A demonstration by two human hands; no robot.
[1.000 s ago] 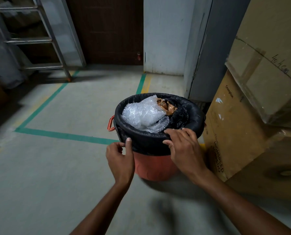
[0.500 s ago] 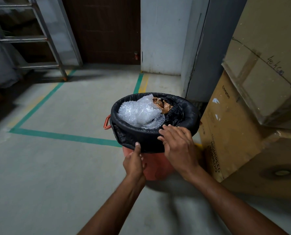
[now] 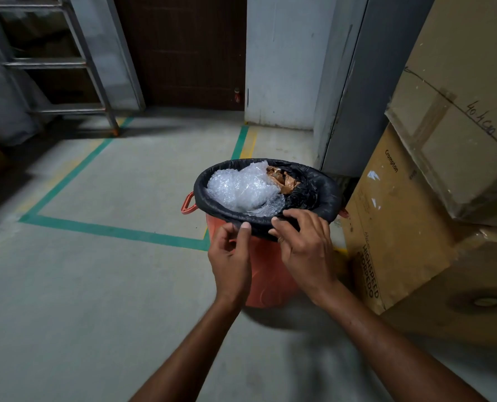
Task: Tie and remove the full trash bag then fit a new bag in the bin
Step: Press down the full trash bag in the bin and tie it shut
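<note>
Untucking step: left hand and right hand each hold a pinching grip on the rolled near edge of the trash bag, which sits full in the orange bin on the floor. Next, probably: free the far edge, then gather it

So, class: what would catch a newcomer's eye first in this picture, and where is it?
An orange bin stands centre frame, its rim wrapped by a black trash bag stuffed with white bubble wrap. The left hand and right hand grip the bag's near edge. Tall cardboard boxes crowd the right side.
</note>
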